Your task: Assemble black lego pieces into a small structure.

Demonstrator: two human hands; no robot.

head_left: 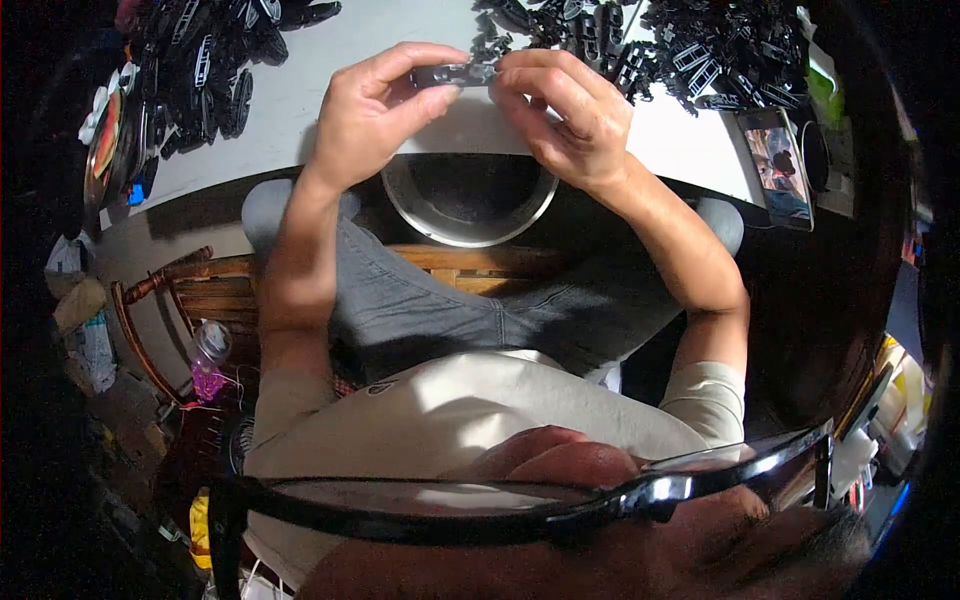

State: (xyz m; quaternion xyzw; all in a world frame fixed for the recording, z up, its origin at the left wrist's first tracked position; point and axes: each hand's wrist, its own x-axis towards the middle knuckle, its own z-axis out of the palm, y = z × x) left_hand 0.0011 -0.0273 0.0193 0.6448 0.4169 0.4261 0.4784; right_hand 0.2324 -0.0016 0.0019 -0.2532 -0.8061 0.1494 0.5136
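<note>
Above the white table's near edge, my left hand (365,112) pinches a small, dark, elongated part (438,75) between thumb and fingers. My right hand (572,112) is closed at the part's right end, its fingertips pressed together there. A small greyish piece shows at those fingertips, too small to name. Below my hands, a round metal-rimmed basin (470,238) sits between my knees; its inside is dark.
A heap of black plastic parts (205,75) lies at the table's (290,105) far left. Several small black and grey parts (690,60) cover the far right. A propped phone (780,165) stands at the right edge. Lower left are a wooden chair (145,290) and a pink-bottomed clear bottle (210,350).
</note>
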